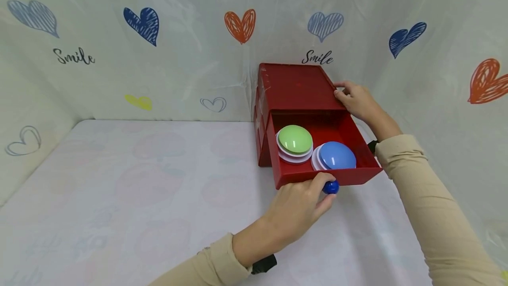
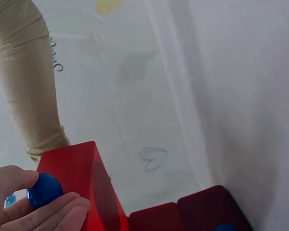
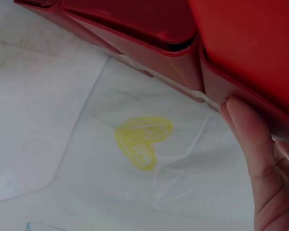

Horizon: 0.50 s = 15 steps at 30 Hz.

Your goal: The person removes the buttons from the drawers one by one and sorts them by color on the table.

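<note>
While my left fingers (image 1: 319,181), parted only by its width, pinched the glossy blue ball-shaped knob (image 1: 331,187), the red box-shaped drawer (image 1: 295,178) jutted out, holding a green-domed white disc (image 1: 295,139) and a blue-domed white disc (image 1: 337,156). My right fingers (image 1: 343,96), slightly spread, touched the red boxy cabinet's (image 1: 299,86) right edge.

In the head view, the open drawer (image 1: 359,177) hides the lower front of the red cabinet (image 1: 297,86), and the left hand (image 1: 293,206) partly covers the blue knob (image 1: 331,187).
</note>
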Motion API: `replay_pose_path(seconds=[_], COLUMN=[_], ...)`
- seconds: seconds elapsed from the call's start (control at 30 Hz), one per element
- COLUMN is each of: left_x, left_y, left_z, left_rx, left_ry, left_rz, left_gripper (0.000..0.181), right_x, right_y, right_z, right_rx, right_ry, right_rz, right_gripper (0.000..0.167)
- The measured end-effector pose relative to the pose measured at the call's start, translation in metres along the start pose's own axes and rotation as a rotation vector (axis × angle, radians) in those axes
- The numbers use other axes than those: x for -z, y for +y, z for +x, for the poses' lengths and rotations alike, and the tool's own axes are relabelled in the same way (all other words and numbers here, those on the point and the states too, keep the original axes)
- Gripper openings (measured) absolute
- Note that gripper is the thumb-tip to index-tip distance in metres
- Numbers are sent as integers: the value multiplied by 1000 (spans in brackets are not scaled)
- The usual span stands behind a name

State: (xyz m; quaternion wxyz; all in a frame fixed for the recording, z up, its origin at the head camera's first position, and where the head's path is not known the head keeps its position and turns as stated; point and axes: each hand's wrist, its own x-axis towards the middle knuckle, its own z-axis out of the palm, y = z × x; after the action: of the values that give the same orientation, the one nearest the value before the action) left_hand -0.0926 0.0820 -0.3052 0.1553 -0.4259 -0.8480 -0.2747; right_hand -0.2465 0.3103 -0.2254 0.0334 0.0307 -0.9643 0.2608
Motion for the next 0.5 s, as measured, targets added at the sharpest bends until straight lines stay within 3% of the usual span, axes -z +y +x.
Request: replay_pose_path(seconds=[0.17, 0.33, 0.5], left_x=[4, 17, 37], left_y=[0, 2, 4], left_z=[0, 0, 3], left_rx=[2, -15, -28], left_ry=[-36, -47, -41], left_rz=[-12, -20, -152], left_gripper=[37, 37, 29], right_x=[0, 1, 2], right_y=[0, 0, -1], right_z=[0, 0, 0], right_rx=[-2, -5, -1], right_ry=[-3, -9, -10], right_rz=[-1, -2, -2], right_gripper=[52, 53, 52])
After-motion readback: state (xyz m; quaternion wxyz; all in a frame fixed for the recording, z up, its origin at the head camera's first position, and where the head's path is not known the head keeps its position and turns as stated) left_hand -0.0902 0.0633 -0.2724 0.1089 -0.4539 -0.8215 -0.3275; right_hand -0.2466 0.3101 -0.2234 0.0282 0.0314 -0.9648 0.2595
